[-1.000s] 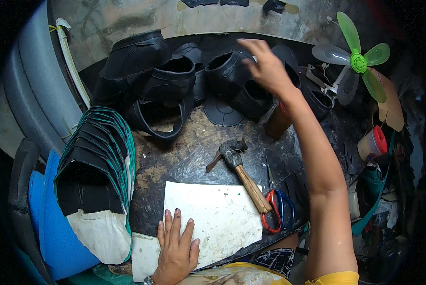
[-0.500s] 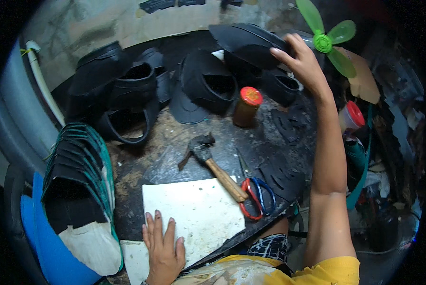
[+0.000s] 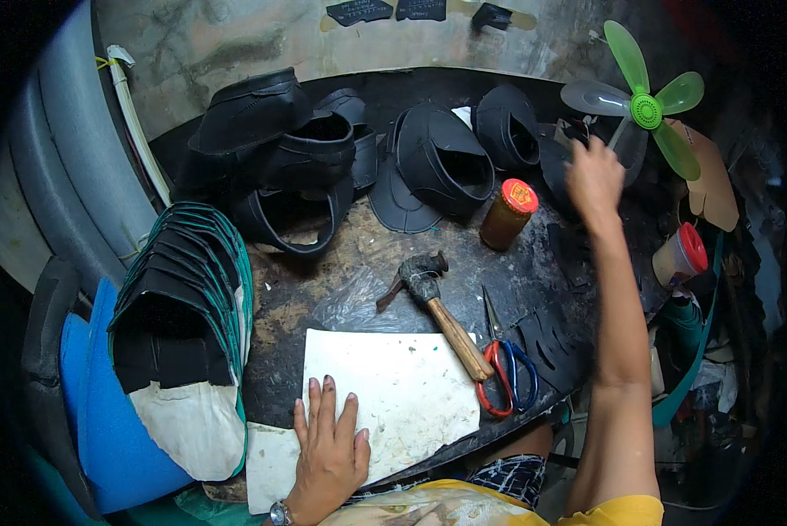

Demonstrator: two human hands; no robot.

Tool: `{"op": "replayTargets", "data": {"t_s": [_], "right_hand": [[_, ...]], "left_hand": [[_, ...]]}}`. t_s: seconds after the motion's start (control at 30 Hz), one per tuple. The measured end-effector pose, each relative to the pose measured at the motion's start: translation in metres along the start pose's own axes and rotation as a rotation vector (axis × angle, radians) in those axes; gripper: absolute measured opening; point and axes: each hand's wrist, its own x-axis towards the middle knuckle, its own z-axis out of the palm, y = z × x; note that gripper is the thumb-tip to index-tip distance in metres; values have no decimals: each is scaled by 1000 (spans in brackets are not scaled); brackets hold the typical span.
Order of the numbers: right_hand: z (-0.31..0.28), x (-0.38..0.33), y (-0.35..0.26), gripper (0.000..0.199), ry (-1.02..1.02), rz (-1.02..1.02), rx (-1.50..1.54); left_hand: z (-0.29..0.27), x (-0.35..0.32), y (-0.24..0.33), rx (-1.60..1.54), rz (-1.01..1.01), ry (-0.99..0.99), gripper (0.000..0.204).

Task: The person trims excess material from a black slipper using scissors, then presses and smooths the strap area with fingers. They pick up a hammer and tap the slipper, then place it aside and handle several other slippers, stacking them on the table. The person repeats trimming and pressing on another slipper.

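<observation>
My left hand lies flat, fingers spread, on a white board at the near edge of a dark round worktable. My right hand is stretched out to the far right of the table, fingers around a black shoe upper beside a small green fan; the grip itself is partly hidden. More black shoe uppers stand along the back. A claw hammer with a wooden handle and red-and-blue scissors rest between my arms.
An orange-lidded jar stands mid-table; a red-capped container sits off the right edge. A fanned stack of black pieces with green edging lies left, over blue foam. Black cut strips lie near the scissors.
My right hand has swung from the middle shoe uppers to the far right beside the fan. The view has shifted too. My left hand stays flat on the white board.
</observation>
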Motion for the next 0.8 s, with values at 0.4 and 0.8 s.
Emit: {"op": "replayTargets", "data": {"t_s": [0.4,0.8], "right_hand": [[28,93,-263,54,-603,-416,1064],[-87,159,-195,34,-129,-644,368]], "left_hand": [[-3,0,-5,-93,24,-16,48],[4,-3,-9,-31,87,82,49]]}}
